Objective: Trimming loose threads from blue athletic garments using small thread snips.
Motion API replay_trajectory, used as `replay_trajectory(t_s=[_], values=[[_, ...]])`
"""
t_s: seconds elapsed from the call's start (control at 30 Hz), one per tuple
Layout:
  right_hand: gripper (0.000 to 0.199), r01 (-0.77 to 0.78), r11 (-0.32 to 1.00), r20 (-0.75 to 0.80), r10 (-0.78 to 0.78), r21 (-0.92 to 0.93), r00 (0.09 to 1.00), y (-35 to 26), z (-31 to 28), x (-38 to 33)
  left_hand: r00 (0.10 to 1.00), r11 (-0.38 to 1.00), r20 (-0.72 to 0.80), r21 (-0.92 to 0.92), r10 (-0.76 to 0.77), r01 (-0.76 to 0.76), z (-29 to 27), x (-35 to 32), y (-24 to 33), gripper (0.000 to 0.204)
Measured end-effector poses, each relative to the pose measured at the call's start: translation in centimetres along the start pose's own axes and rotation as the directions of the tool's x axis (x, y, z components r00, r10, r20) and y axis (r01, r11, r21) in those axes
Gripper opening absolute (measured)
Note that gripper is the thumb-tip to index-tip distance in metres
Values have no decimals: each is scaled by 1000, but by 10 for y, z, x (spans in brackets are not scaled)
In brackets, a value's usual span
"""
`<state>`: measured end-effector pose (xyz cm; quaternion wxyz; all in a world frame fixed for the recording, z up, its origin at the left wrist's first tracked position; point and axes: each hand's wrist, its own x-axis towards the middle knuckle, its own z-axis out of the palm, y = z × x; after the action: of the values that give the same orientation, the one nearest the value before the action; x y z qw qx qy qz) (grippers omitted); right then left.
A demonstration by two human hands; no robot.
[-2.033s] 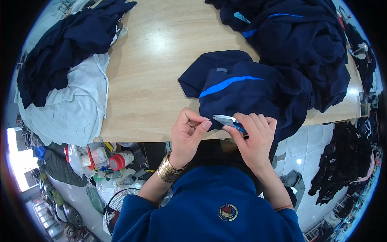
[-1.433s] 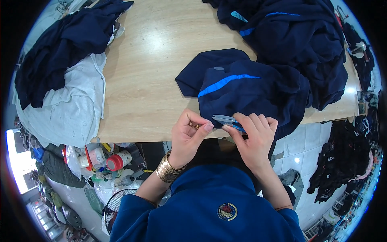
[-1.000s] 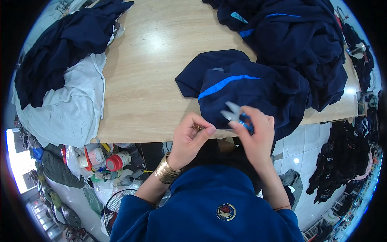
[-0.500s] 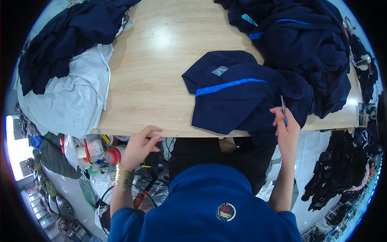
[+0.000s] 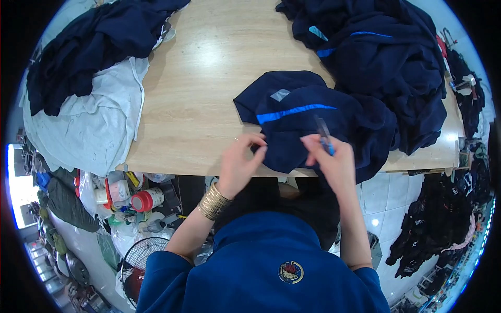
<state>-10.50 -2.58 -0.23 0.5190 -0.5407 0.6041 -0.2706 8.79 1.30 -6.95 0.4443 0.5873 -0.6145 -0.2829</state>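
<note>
Scissors (image 5: 330, 144) in the right hand (image 5: 333, 160), navy garment (image 5: 292, 136) right up front.
So the garment's lying on the wooden table (image 5: 209, 78) by the near edge, blue stripe facing up, some of it drooping over the side. Right fingers are wrapped round the blue scissor handles above the cloth, blades kinda blurry but pointing away from the person. Left hand (image 5: 242, 163), the one with the gold bracelet (image 5: 213, 202), has thumb and forefinger bent close together by the garment's left edge; can't tell if they're pinching fabric. More navy clothes (image 5: 386, 65) are heaped behind on the right, and pale grey cloth (image 5: 99, 122) sits far left.
</note>
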Motion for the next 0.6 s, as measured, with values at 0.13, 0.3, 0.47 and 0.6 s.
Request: replay_trajectory(t_s=[0.13, 0.3, 0.47, 0.6], values=[[46, 205, 954, -33, -218, -220, 975, 9, 27, 14, 948, 984, 273, 10, 166, -176, 17, -15, 24, 11], [60, 337, 739, -25, -431, -583, 902, 35, 32, 31, 892, 963, 398, 69, 213, -261, 35, -30, 25, 14], [50, 254, 964, -237, -266, -79, 934, 29, 4, 20, 891, 964, 445, -185, -93, 193, 23, -41, 35, 11], [44, 313, 929, -243, -262, 199, 934, 22, 1, 5, 379, 103, 912, -366, -156, 925, 28, -19, 45, 41]])
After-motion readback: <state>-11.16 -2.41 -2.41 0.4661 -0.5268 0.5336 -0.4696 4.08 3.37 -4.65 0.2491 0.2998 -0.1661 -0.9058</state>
